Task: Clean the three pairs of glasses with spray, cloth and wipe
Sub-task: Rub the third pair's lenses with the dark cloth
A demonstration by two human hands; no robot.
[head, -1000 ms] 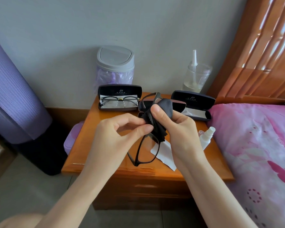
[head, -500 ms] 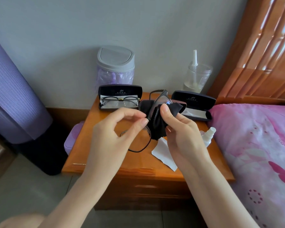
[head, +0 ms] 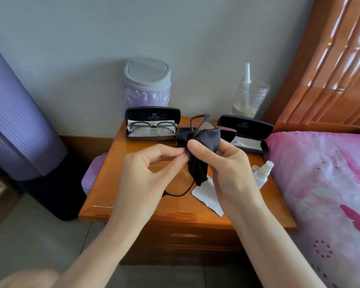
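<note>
1. The bed [head: 320, 183], under a pink cover, runs off the right edge and sits just beside the desk [head: 108, 194]. The desk's front-left part lies bare.
2. The left hand [head: 146, 175] pinches the frame of the held glasses [head: 204, 125] between thumb and forefinger. The right hand [head: 227, 167] clamps the black cloth [head: 204, 146] round one lens, thumb on top. The two thumbs are closer together than half a second ago, almost touching.
3. The left case [head: 152, 113] is open at the back and holds a second pair [head: 152, 126]. The middle case [head: 229, 132] is mostly hidden behind the cloth. The right case [head: 245, 125] is open.
4. Of the held glasses, only the top rim and a low curve of frame show. The lower lens, plain before, is now behind the left hand.
5. The wipe [head: 204, 192] is partly covered by the right hand.
6. The spray bottle [head: 262, 173] lies near the desk's right edge, its base hidden.
</note>
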